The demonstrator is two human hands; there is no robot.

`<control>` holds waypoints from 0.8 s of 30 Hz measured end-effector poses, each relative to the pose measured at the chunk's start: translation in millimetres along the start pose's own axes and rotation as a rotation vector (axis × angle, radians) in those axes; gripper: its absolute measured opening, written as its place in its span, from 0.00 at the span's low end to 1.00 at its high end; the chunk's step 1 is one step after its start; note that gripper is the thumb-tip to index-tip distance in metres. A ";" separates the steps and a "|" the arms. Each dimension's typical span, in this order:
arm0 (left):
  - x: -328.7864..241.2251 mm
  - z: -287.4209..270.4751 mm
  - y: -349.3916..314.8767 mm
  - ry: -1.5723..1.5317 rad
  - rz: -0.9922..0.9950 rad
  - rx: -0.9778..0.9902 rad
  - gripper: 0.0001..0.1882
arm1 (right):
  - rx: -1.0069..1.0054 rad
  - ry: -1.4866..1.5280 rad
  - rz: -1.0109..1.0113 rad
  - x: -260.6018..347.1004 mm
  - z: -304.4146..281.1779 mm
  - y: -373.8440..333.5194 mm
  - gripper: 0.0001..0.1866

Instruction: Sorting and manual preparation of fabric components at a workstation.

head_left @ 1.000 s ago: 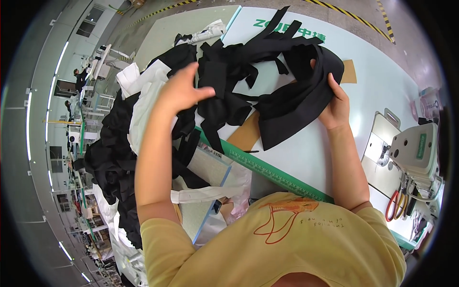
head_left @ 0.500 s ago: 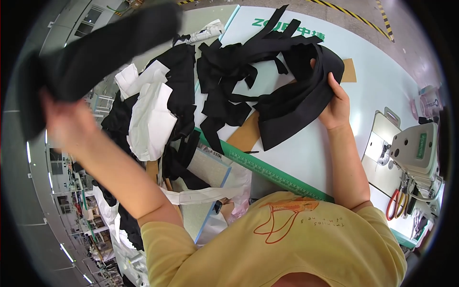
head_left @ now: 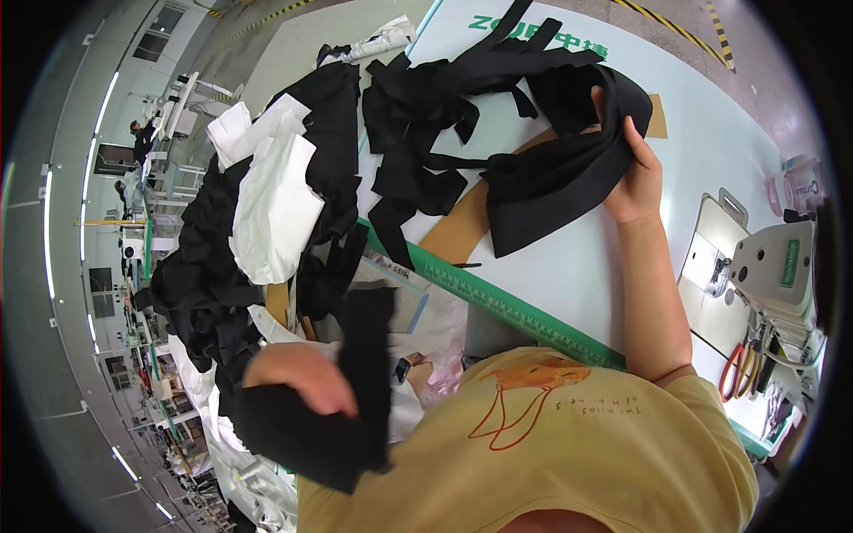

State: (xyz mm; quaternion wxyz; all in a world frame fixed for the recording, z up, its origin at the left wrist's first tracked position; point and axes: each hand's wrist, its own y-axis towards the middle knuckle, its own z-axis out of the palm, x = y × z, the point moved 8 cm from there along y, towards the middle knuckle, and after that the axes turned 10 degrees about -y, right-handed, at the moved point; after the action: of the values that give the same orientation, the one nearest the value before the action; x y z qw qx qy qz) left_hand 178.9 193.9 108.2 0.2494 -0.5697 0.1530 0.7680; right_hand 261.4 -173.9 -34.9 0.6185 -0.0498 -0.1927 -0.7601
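Observation:
My right hand [head_left: 636, 185] grips a folded, curved black fabric piece [head_left: 555, 191] over the right part of the table, thumb on the near side and fingers partly behind the cloth. Low on the left, close to my body, my left hand [head_left: 306, 375] is closed on a separate black fabric strip [head_left: 302, 440]. That strip hangs bent below and beside the hand, one end standing up to its right. Several black fabric strips [head_left: 413, 115] lie tangled on the table left of my right hand. Under them shows a brown paper piece [head_left: 458, 233].
White cut pieces [head_left: 280, 209] rest on a black fabric pile [head_left: 209, 266] at the left. A green ruler strip [head_left: 498, 311] runs along the table's [head_left: 711, 124] near edge, with a dark pen-like item [head_left: 466, 265] beside it. A sewing machine [head_left: 773, 266] and red-handled scissors [head_left: 731, 373] stand right.
My left hand has swung from the upper left down toward my body, bringing the black strip with it. My right hand has shifted slightly right, still holding its cloth.

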 end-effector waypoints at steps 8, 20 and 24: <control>56.2 -106.4 36.0 0.630 -0.726 -0.952 0.20 | -0.025 -0.061 -0.030 5.7 -7.6 -3.0 0.23; 48.7 -256.1 -26.8 0.905 -0.241 -1.656 0.20 | -0.115 -0.073 -0.039 4.8 1.5 -2.5 0.24; 6.9 -276.2 -58.3 0.613 0.042 -1.913 0.21 | 0.016 0.003 -0.029 6.0 -4.4 -2.7 0.23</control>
State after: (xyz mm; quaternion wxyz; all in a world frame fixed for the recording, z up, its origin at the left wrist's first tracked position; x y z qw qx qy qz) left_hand 430.5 100.2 20.5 -0.3771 -0.7009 -0.4608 0.3926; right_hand 258.1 -180.5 -37.7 0.6082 -0.0410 -0.1985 -0.7675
